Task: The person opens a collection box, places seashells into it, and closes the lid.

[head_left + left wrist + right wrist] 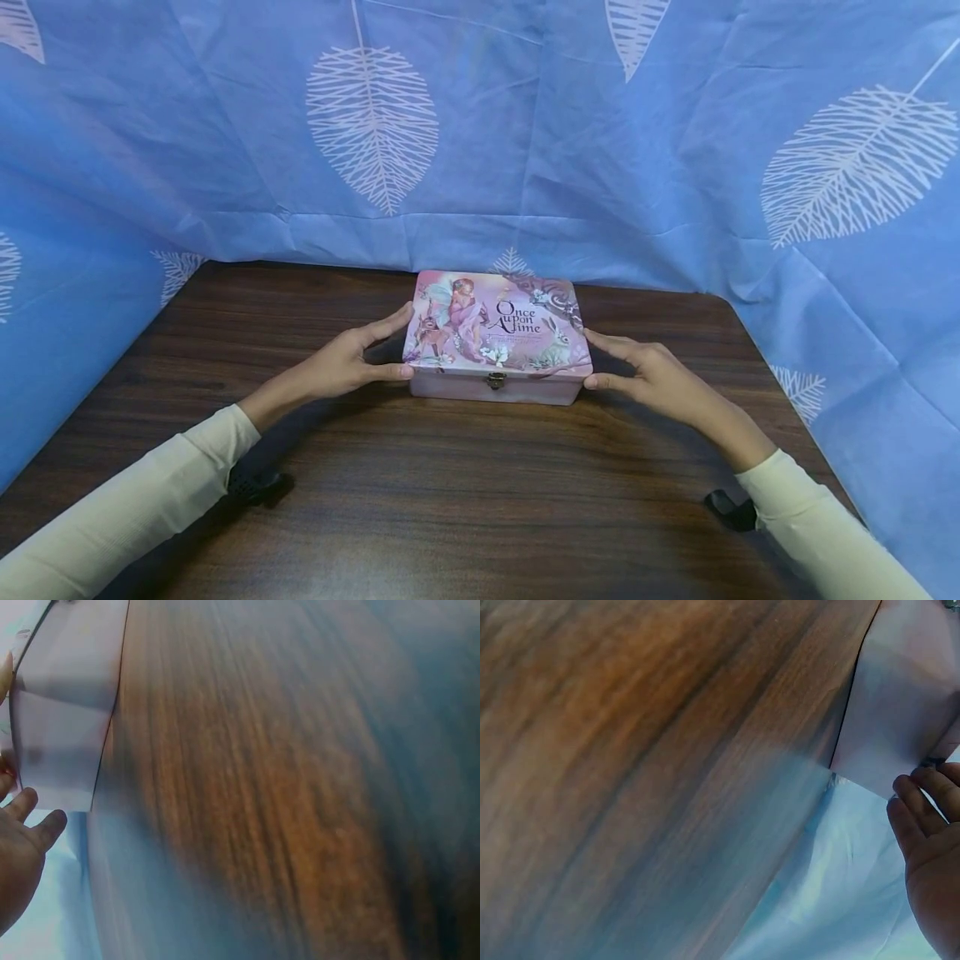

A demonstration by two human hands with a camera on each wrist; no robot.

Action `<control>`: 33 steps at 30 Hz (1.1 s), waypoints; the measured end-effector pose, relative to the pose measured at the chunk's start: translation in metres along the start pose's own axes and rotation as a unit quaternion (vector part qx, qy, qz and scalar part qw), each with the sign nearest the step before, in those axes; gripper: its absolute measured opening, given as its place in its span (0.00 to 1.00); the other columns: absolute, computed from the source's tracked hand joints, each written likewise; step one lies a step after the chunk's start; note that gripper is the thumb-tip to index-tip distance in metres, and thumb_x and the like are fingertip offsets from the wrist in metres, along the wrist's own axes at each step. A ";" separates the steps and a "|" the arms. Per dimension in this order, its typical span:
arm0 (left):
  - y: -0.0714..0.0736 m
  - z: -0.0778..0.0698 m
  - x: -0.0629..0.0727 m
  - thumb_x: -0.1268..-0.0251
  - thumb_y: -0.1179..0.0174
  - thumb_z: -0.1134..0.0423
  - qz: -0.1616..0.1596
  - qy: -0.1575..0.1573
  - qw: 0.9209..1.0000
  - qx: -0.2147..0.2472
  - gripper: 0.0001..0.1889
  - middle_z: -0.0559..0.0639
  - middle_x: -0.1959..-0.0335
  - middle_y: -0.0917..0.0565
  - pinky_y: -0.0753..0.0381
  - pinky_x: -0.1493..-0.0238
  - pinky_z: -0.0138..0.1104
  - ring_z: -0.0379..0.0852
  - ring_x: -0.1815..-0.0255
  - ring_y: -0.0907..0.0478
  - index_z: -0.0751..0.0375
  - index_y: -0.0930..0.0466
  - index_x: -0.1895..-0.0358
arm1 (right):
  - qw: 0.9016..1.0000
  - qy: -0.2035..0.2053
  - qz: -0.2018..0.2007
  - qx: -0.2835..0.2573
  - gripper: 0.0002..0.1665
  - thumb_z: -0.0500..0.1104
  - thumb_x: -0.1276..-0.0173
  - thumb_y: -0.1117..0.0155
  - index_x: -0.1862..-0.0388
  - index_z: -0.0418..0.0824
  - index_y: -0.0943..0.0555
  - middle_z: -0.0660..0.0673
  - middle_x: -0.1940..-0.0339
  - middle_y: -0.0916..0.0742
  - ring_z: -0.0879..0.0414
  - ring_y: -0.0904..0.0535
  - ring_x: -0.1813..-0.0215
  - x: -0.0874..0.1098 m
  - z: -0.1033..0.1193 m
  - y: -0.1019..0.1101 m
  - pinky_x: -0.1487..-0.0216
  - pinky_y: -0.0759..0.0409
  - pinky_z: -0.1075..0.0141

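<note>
A pink tin box [487, 333] with a fairy picture and "Once Upon A Time" on its lid sits at the far side of the table, lid down. A small metal clasp [496, 381] is at the middle of its front. My left hand [348, 362] touches the box's left side, fingers fairly straight along it and thumb at the front corner. On the opposite side, my right hand [660, 375] touches it the same way, thumb low at the front right corner. Both wrist views show extended fingers at the box's pale wall [64, 742].
The dark wooden table [480, 492] ends just behind the box. A blue cloth [480, 150] with white leaf prints hangs behind it and along both sides. Black wrist devices [731, 510] sit under the pale sleeves [802, 500].
</note>
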State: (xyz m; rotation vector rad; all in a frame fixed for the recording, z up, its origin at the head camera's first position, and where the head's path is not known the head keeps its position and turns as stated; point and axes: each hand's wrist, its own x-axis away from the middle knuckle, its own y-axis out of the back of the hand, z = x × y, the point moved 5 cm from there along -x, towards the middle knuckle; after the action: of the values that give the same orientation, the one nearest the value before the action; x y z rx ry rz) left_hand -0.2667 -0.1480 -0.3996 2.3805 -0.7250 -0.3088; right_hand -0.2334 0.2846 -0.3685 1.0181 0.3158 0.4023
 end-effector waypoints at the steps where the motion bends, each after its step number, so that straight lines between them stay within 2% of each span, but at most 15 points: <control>1: 0.000 0.000 0.000 0.22 0.26 0.50 -0.001 0.000 1.000 -0.002 0.52 0.51 0.03 0.52 0.47 0.09 0.68 0.65 0.03 0.53 0.49 0.51 0.06 | 1.000 -0.001 0.000 0.001 0.46 0.54 0.19 0.25 0.09 0.46 0.31 0.31 0.15 0.24 0.28 0.28 0.15 0.001 0.000 0.000 0.20 0.26 0.27; 6: 0.000 0.000 0.001 0.23 0.25 0.49 -0.010 0.004 1.000 -0.010 0.52 0.52 0.04 0.50 0.47 0.09 0.70 0.67 0.04 0.53 0.49 0.49 0.06 | 1.000 0.001 -0.003 0.001 0.48 0.54 0.20 0.24 0.09 0.44 0.33 0.31 0.13 0.25 0.28 0.29 0.14 0.003 0.003 0.001 0.21 0.26 0.27; 9: 0.001 -0.001 0.000 0.23 0.26 0.46 -0.022 0.016 0.999 -0.023 0.52 0.54 0.04 0.48 0.46 0.11 0.73 0.68 0.04 0.53 0.48 0.47 0.06 | 1.000 -0.002 -0.010 0.003 0.50 0.55 0.19 0.25 0.07 0.44 0.35 0.35 0.09 0.30 0.29 0.34 0.11 0.003 0.005 0.001 0.18 0.30 0.26; 13: 0.003 -0.007 -0.004 0.22 0.28 0.42 -0.048 0.022 0.997 -0.062 0.50 0.51 0.03 0.47 0.45 0.13 0.76 0.65 0.03 0.55 0.45 0.46 0.06 | 1.000 -0.003 -0.019 0.013 0.51 0.58 0.17 0.28 0.05 0.48 0.40 0.42 0.04 0.38 0.33 0.44 0.05 -0.001 0.015 -0.002 0.14 0.39 0.25; 18: -0.001 -0.025 -0.015 0.22 0.31 0.39 -0.062 -0.008 0.989 -0.134 0.49 0.54 0.04 0.44 0.52 0.10 0.75 0.62 0.02 0.57 0.49 0.43 0.06 | 0.999 0.009 -0.015 0.046 0.56 0.64 0.18 0.29 0.04 0.47 0.44 0.43 0.03 0.42 0.37 0.50 0.03 -0.013 0.037 -0.013 0.10 0.45 0.27; 22: -0.011 -0.037 -0.024 0.22 0.33 0.37 -0.048 -0.039 0.981 -0.184 0.49 0.58 0.05 0.42 0.53 0.09 0.73 0.65 0.03 0.55 0.52 0.42 0.07 | 0.996 0.037 -0.014 0.078 0.56 0.65 0.20 0.29 0.05 0.45 0.42 0.40 0.04 0.39 0.35 0.47 0.04 -0.021 0.057 -0.025 0.08 0.46 0.31; 26: -0.022 -0.046 -0.029 0.23 0.33 0.36 -0.034 -0.067 0.973 -0.217 0.48 0.57 0.06 0.40 0.49 0.09 0.72 0.67 0.04 0.50 0.51 0.39 0.08 | 0.988 0.078 -0.021 0.131 0.54 0.67 0.21 0.29 0.06 0.46 0.37 0.38 0.06 0.33 0.35 0.42 0.05 -0.029 0.074 -0.037 0.09 0.40 0.33; 29: -0.027 -0.050 -0.032 0.23 0.33 0.36 -0.030 -0.076 0.968 -0.235 0.46 0.56 0.06 0.38 0.50 0.09 0.72 0.67 0.05 0.49 0.49 0.37 0.09 | 0.978 0.106 -0.027 0.177 0.53 0.67 0.20 0.30 0.07 0.47 0.36 0.36 0.08 0.30 0.34 0.38 0.07 -0.035 0.083 -0.046 0.11 0.35 0.33; 33: -0.029 -0.052 -0.034 0.22 0.34 0.35 -0.027 -0.077 0.966 -0.245 0.45 0.55 0.07 0.38 0.51 0.09 0.73 0.67 0.05 0.49 0.47 0.35 0.09 | 0.969 0.120 -0.040 0.214 0.52 0.68 0.20 0.30 0.07 0.48 0.34 0.35 0.09 0.28 0.33 0.35 0.09 -0.039 0.089 -0.054 0.12 0.31 0.34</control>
State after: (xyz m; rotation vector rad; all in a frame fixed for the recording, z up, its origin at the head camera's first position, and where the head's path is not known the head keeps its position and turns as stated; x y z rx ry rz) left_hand -0.2626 -0.0837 -0.3761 1.9202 -0.5719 -0.6241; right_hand -0.2193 0.1742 -0.3686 1.3765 0.6808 0.3929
